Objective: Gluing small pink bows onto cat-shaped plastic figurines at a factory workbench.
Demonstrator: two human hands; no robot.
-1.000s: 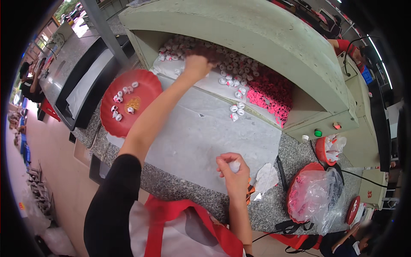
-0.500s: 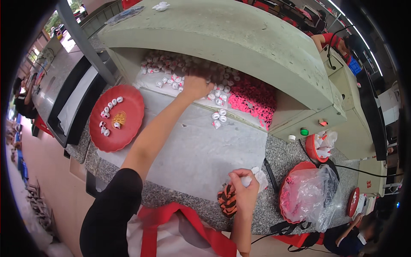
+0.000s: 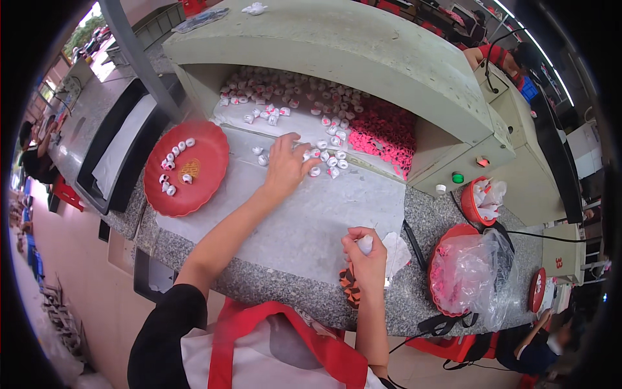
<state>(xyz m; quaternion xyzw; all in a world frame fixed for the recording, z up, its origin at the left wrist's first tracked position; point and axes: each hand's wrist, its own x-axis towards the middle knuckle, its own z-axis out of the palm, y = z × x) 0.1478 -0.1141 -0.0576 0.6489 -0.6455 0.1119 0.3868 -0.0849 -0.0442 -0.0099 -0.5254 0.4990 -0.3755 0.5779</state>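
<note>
My left hand (image 3: pixel 285 167) is over the front edge of the shelf box, its fingers spread among small white pieces with pink marks (image 3: pixel 327 159). It appears to touch some of them, but none is gripped. A few white pieces lie left of its fingertips, and more are just to its right. Near the front of the table, my right hand (image 3: pixel 367 259) is closed around a small white bottle (image 3: pixel 365 244) with a thin tip. Under that wrist lies an orange-and-black striped cloth item (image 3: pixel 348 285), partly hidden. A crumpled white tissue (image 3: pixel 396 253) is beside the hand.
The grey shelf box (image 3: pixel 337 39) overhangs heaped white pieces and a pile of pink pieces (image 3: pixel 382 139). At left is a red scalloped plate (image 3: pixel 210 188) with several white pieces. A plastic bag (image 3: pixel 479 285) and a red cup (image 3: pixel 471 206) stand at right. Other people sit farther off.
My left hand has drawn back from inside the shelf box toward me, and more white pieces now lie on the sheet at its front. My right hand still holds the bottle.
</note>
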